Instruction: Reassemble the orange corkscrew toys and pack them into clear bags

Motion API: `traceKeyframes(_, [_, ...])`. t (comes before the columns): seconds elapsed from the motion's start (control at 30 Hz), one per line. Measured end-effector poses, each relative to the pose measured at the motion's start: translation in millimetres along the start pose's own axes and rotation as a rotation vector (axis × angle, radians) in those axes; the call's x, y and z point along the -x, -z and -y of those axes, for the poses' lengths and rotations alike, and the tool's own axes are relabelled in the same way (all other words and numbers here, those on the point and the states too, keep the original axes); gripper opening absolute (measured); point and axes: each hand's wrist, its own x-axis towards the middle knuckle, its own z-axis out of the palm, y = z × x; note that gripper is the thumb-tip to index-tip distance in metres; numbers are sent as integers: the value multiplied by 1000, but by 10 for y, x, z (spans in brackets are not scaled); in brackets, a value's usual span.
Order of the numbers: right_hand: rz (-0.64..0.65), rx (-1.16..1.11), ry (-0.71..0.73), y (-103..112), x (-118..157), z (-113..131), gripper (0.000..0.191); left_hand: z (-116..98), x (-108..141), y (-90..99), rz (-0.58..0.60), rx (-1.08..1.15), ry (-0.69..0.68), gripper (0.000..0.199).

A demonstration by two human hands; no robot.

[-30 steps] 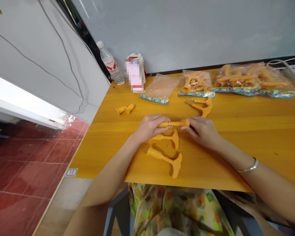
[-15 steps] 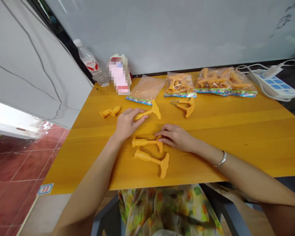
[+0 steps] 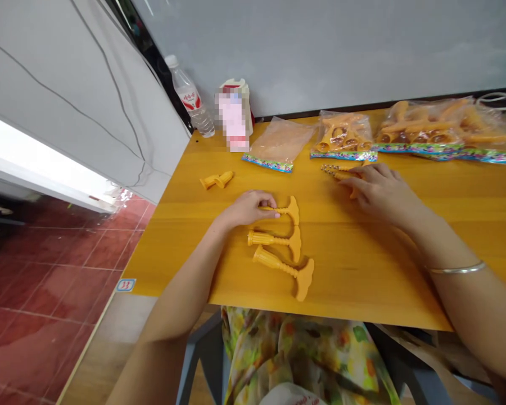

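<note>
On table [image 3: 362,270], left hand [image 3: 247,208] pinches orange stem [image 3: 280,210] (curled)

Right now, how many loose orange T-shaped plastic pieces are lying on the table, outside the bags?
4. The first piece lies under the left hand, the second piece and third piece sit just below it, and the fourth piece is partly hidden under the right hand.

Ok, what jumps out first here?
Three orange plastic T-shaped pieces lie in a row mid-table, the left hand on the top piece. Further right, the right hand lies over a beaded chain. Clear bags packed with orange parts line the far edge.
</note>
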Motion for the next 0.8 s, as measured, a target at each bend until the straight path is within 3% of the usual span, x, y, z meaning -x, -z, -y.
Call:
traceKeyframes(0.07, [32,18,24,-11,29,21,36,-78,20,28,97,61,-7,35])
traceKeyframes(0.13, [24,31,47,-49,47,9,35,-102,28,70,93,91,-24,38])
traceKeyframes(0.2, [5,41,58,-109,50,-31,34,-32,30,132,-99,2,-12,36])
traceKeyframes(0.3, [-2,34,66,-185,36,-73,29,214,54,243,-597,-372,170,25])
traceKeyframes(0.37, [11,5,101,-191,25,-61,26,390,82,293,-738,-573,335,25])
traceKeyframes(0.47, [15,-40,127,-124,5,12,26,541,103,298,-668,-669,437,24])
traceKeyframes(0.57, [-14,-173,18,-12,-18,106,27,529,74,243,-599,-663,406,21])
traceKeyframes(0.63, [-48,-400,-84,59,-32,166,29,457,35,197,-592,-602,329,21])
traceKeyframes(0.8, [-103,-1031,-234,172,-61,319,20,193,-42,82,-555,-289,-47,21])
